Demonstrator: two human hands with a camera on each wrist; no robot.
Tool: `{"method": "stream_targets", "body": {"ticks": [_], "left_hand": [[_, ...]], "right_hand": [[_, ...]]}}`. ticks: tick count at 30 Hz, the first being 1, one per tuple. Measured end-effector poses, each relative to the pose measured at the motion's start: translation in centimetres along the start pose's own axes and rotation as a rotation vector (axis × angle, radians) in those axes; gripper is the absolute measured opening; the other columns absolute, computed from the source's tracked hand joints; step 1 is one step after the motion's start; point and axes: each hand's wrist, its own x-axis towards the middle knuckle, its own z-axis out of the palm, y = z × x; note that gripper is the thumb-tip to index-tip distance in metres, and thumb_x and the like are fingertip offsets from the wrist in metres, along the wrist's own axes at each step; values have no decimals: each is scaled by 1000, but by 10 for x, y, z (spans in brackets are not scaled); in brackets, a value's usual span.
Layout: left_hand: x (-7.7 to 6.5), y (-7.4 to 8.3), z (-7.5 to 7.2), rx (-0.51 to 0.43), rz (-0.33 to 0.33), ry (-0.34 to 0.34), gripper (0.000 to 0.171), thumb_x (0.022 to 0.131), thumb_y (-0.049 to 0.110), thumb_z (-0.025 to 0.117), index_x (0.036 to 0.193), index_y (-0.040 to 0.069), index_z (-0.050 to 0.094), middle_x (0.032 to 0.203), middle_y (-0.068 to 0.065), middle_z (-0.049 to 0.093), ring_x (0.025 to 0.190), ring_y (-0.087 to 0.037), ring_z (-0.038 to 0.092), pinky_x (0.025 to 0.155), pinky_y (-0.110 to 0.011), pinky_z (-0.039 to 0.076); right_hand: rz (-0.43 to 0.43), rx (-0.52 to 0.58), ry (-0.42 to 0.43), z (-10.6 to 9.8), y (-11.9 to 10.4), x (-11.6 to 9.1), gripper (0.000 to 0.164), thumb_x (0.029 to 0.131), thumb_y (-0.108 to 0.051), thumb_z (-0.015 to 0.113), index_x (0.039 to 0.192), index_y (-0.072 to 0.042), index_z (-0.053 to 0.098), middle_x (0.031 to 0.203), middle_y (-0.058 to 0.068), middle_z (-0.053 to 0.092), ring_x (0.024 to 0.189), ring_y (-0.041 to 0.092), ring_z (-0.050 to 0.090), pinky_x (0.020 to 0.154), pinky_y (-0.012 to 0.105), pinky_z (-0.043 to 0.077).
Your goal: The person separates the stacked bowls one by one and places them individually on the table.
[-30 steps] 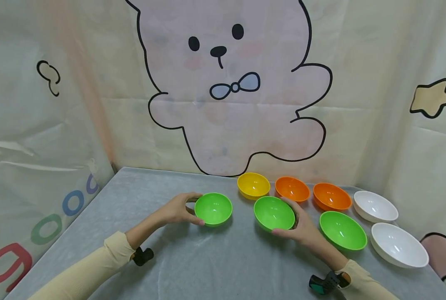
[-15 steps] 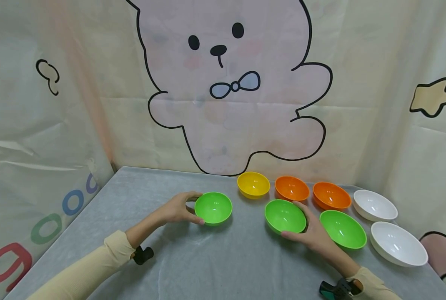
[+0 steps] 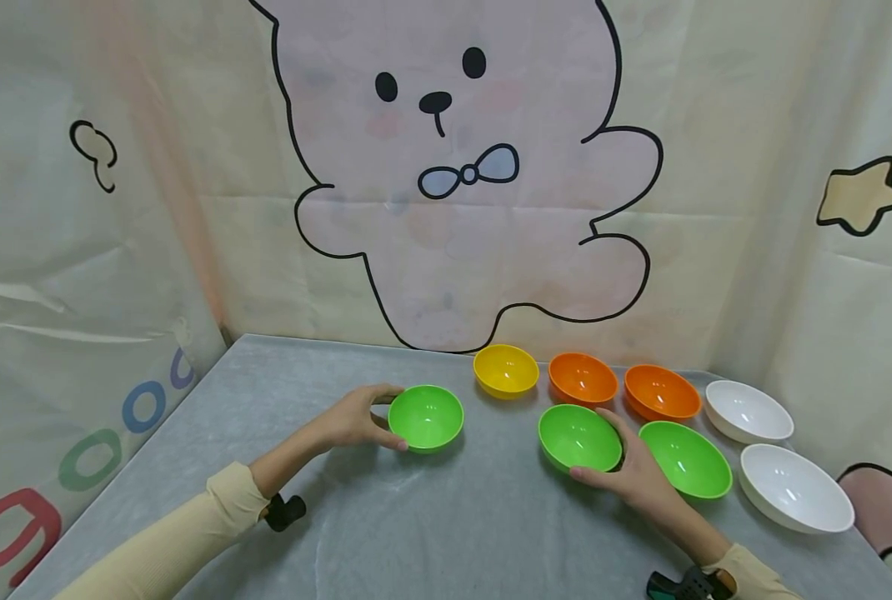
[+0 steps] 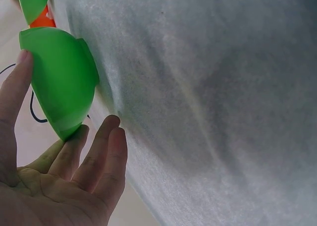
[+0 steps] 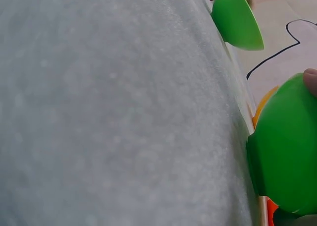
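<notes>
In the head view, a small green bowl (image 3: 426, 419) sits upright on the cloth left of centre. My left hand (image 3: 358, 418) holds its left side, thumb at the near rim and fingers behind. The left wrist view has the thumb (image 4: 14, 87) and the fingers (image 4: 72, 149) on opposite sides of that bowl (image 4: 62, 80). Further right, a second green bowl (image 3: 578, 439) is gripped at its right side by my right hand (image 3: 636, 475). A third green bowl (image 3: 684, 458) stands just beyond that hand, partly behind it.
Along the back stand a yellow bowl (image 3: 506, 372) and two orange bowls, one left (image 3: 583, 378) and one right (image 3: 661, 392). Two white bowls, one far (image 3: 749, 412) and one near (image 3: 794, 488), line the right side. Grey cloth (image 3: 416, 533) covers the table before a printed curtain (image 3: 724, 167).
My right hand has moved the second green bowl to the right and slightly nearer me, towards the third green bowl. The left hand and its bowl have stayed in place.
</notes>
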Motion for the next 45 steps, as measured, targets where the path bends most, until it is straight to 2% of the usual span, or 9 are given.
{"method": "stream_targets", "body": {"ticks": [9,34,45], "left_hand": [[-3,-1,0,-11,0,4,91,76,14,93,148,-8,43,145,-27,48,105,-35,68,85,-38,59],[-6,0,2,-29,0,-4,93,78,13,91,151,-9,38,147,-29,45,105,-34,68,85,-39,59],[-2,-7,4,-43,34,8,92,79,14,91,151,-7,38,145,-27,46,108,-37,67,84,-39,59]], "right_hand": [[37,-21,8,2,1,0,103,83,-32,87,157,-1,23,150,26,35,128,42,40,103,62,37],[86,-50,-9,6,-1,-4,112,84,-37,86,160,-2,12,156,27,26,134,45,34,108,68,29],[86,-37,-13,5,1,-6,111,84,-35,86,161,-6,12,157,27,25,134,46,33,107,70,27]]}}
